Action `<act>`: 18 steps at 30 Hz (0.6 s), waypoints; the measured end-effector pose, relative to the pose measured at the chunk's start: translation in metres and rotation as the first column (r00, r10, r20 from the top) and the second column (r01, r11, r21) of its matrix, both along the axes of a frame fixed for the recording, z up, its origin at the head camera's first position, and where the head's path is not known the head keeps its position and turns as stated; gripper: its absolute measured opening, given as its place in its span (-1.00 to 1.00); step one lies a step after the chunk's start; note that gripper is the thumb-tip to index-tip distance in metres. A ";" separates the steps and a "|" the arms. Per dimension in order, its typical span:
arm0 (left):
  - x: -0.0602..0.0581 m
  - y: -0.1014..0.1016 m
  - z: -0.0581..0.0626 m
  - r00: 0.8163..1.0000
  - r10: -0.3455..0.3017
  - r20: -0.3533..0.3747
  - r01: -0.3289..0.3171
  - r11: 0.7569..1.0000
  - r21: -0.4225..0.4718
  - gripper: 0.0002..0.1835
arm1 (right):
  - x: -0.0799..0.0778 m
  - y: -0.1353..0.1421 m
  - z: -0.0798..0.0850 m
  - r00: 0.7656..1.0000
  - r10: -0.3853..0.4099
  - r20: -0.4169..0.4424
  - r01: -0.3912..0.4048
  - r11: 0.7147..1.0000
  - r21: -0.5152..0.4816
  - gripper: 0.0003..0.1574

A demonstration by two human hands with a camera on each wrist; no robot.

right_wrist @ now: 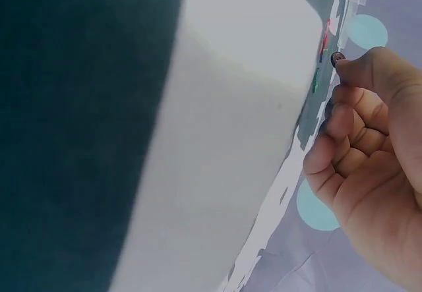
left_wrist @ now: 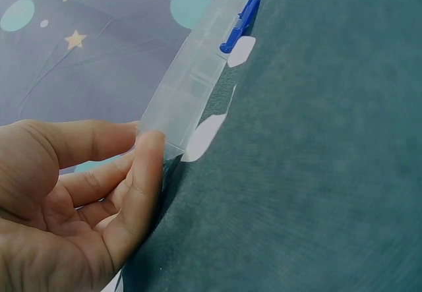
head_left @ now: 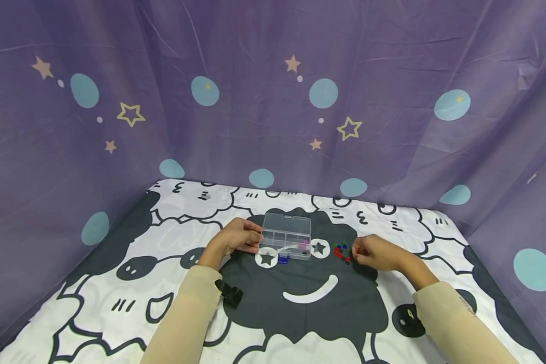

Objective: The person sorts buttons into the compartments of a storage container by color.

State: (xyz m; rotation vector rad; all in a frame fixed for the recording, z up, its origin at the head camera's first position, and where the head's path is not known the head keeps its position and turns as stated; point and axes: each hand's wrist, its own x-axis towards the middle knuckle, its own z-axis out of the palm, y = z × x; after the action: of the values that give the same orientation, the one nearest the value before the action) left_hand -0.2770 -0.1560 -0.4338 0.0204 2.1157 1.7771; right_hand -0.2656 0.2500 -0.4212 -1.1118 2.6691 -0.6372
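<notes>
A clear plastic compartment box (head_left: pixel 273 237) stands with its lid (head_left: pixel 287 223) raised at the back and a blue latch (left_wrist: pixel 241 25) on its front. My left hand (head_left: pixel 240 235) grips the box's left end, thumb and fingers against its corner. Between thumb and fingertip, my right hand (head_left: pixel 372 252) pinches a small dark button (right_wrist: pixel 338 58); the other fingers curl loosely. Just left of that hand lie several small buttons (head_left: pixel 337 251) in red, blue, green and dark colours. Pink pieces (head_left: pixel 304 243) sit in the box's right compartment.
The cloth (head_left: pixel 300 278) on the table has a sheep print. A purple curtain (head_left: pixel 255 151) hangs behind and at both sides. A black strap piece (head_left: pixel 229 293) sticks out from the left sleeve.
</notes>
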 end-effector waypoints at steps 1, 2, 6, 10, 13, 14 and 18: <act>0.000 0.000 0.000 1.000 0.000 -0.001 0.000 1.000 0.001 -0.66 | 0.000 0.000 0.000 1.000 0.001 -0.007 -0.001 1.000 -0.003 -0.85; 0.000 0.000 0.000 1.000 -0.001 -0.002 0.001 1.000 0.003 -0.67 | 0.000 -0.001 0.000 1.000 0.007 -0.018 -0.007 1.000 -0.009 -0.85; -0.001 0.000 -0.001 1.000 -0.003 -0.003 0.003 1.000 0.000 -0.67 | -0.001 -0.003 0.002 0.998 0.020 -0.052 -0.022 0.999 -0.039 -0.85; -0.002 0.000 0.000 1.000 -0.004 -0.006 0.004 1.000 -0.005 -0.67 | -0.001 -0.007 0.005 0.998 0.028 -0.060 -0.031 0.998 -0.052 -0.84; -0.002 0.001 0.001 1.000 -0.007 -0.003 0.007 1.000 -0.005 -0.66 | -0.002 -0.011 0.007 0.997 0.031 -0.072 -0.033 0.999 -0.034 -0.83; -0.001 0.001 0.001 1.000 -0.008 -0.002 0.008 1.000 -0.005 -0.66 | -0.002 -0.013 0.007 0.997 0.030 -0.076 -0.033 0.999 -0.029 -0.83; 0.001 0.000 0.002 1.000 -0.009 0.004 0.009 1.000 -0.005 -0.66 | -0.003 -0.020 0.008 0.997 0.021 -0.071 -0.022 1.000 -0.015 -0.84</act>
State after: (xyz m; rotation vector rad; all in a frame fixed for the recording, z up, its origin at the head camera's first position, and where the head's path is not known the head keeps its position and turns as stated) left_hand -0.2764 -0.1558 -0.4320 0.0252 2.1133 1.7651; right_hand -0.2683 0.2304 -0.4136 -1.1870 2.7120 -0.6270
